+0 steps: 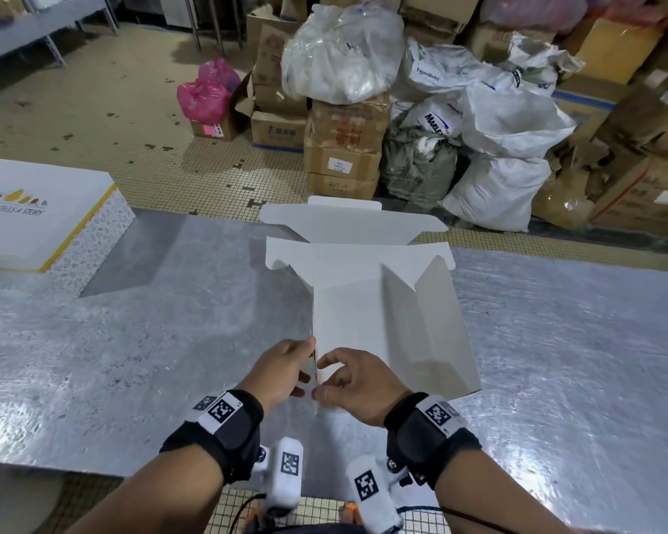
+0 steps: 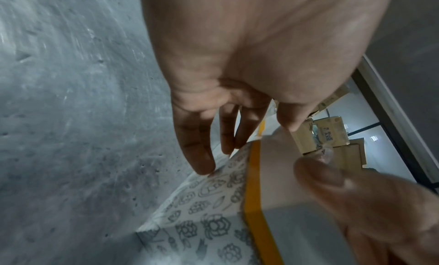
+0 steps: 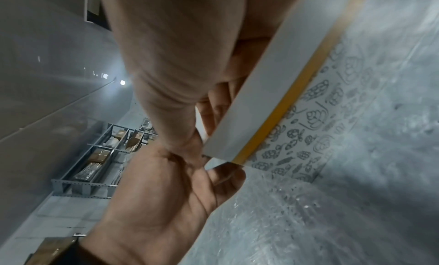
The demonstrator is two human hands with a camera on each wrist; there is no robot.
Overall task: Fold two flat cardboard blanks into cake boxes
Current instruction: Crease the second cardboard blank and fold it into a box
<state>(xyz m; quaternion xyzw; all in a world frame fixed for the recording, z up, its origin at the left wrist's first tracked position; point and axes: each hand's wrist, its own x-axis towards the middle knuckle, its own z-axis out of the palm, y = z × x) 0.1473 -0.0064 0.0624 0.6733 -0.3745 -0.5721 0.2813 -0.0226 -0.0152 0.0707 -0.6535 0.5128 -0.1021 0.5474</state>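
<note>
Near flap of cardboard blank [image 1: 367, 302] is pinched between fingers of left hand [image 1: 284, 370] and right hand [image 1: 357, 383]; judged light, stiff, easily creased; best gripped at edges beside fingertips

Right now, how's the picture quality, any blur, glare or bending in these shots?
Head view: sharp, edges bowed by the wide lens, soft glare on the metal table. Left wrist view: the right hand's thumb is blurred close up. Right wrist view: dim, the cardboard blank smeared.
</note>
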